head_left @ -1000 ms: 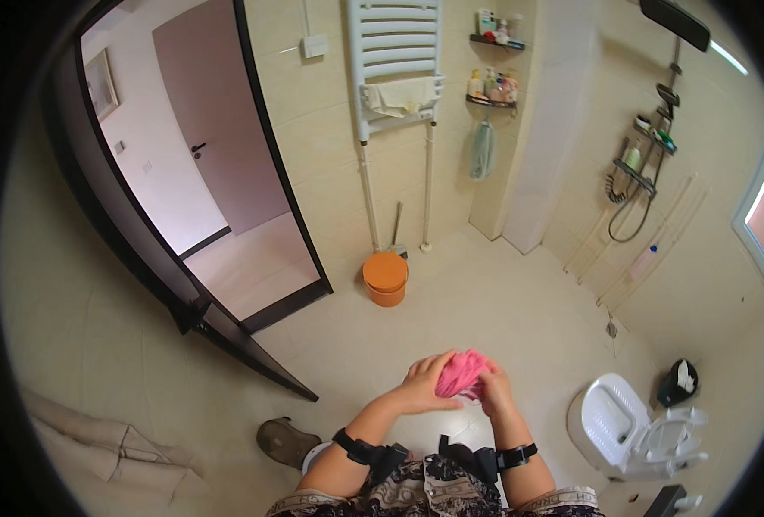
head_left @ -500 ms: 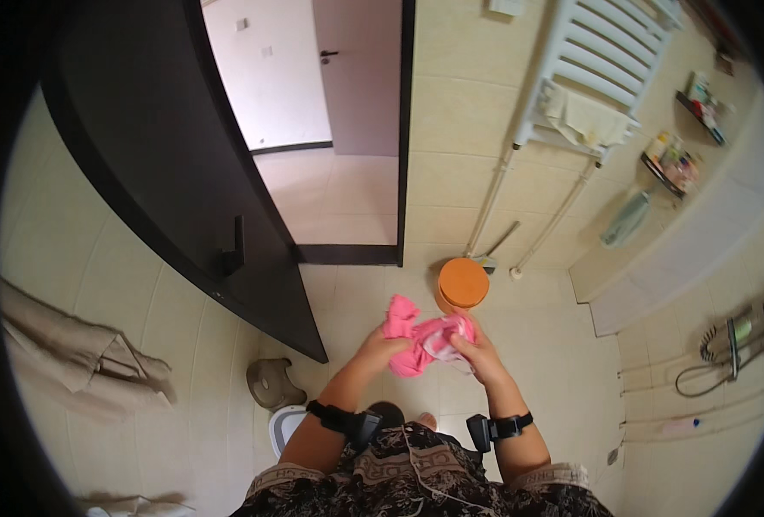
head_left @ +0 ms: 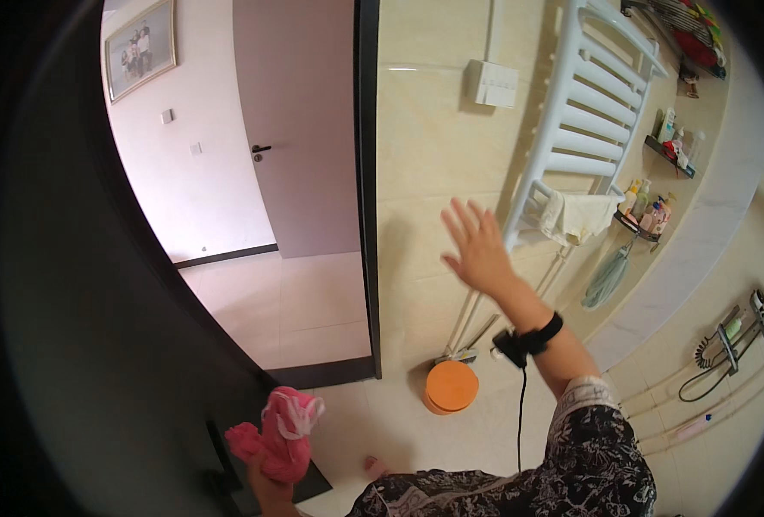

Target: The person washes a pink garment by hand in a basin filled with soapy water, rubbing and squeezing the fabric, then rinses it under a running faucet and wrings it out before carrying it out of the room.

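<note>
At the lower left, my left hand (head_left: 268, 482) is closed around a bunched pink cloth (head_left: 285, 452) with white patches or strings. This hand is close to the dark door (head_left: 158, 370) and its black handle (head_left: 222, 457). Most of its fingers are hidden by the cloth and the picture's dark edge. Raised in front of the tiled wall, my right hand (head_left: 481, 254) has its fingers spread and nothing in it. Near it are the white towel radiator (head_left: 593, 103) and a white switch box (head_left: 492, 84); it appears to touch neither.
An orange-lidded round bin (head_left: 452, 386) stands on the floor by the wall, a brush (head_left: 464, 353) behind it. A whitish towel (head_left: 578, 215) hangs on the radiator. Shelves with bottles (head_left: 645, 214) and a shower fixture (head_left: 731, 340) are at right. The doorway (head_left: 313, 284) opens at left.
My right hand has let go of the pink cloth and risen, fingers spread. The left hand has carried the cloth leftward and down to the door. The view has shifted toward the wall.
</note>
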Motion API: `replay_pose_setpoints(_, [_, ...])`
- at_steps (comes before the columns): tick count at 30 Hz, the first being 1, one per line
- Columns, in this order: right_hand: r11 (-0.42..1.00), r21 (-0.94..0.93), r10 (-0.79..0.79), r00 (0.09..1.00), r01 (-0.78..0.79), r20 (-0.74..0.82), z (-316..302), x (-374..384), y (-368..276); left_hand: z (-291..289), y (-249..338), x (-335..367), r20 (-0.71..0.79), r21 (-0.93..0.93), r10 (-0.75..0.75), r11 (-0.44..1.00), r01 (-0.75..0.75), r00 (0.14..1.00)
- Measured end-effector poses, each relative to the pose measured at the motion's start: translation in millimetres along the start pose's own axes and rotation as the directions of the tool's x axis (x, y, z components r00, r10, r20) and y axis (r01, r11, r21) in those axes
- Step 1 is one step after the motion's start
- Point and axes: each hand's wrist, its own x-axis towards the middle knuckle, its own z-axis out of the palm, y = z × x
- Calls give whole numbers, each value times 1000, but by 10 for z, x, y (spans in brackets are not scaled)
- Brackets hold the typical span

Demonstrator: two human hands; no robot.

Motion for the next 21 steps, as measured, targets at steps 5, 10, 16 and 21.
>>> replay_pose_setpoints(5, [1000,26,11,977,-6,-214,23,1181,117,86,166,1179,227,-133,-123,979,156,966])
replay_pose_setpoints(10, [347,893,-245,891,-288,382,613,1414,-786,261,151,2056,-51,-189,-112,977,101,992])
replay_pose_setpoints(16, [121,800,-456,683,-587,570,2613,1226,-2017,278,223,2703,-73,-189,-270,949,252,960])
replay_pose_setpoints(21, [230,699,-843,221,-677,491,3108,1101,-3010,510,262,2660,-239,-141,-6,990,-29,971])
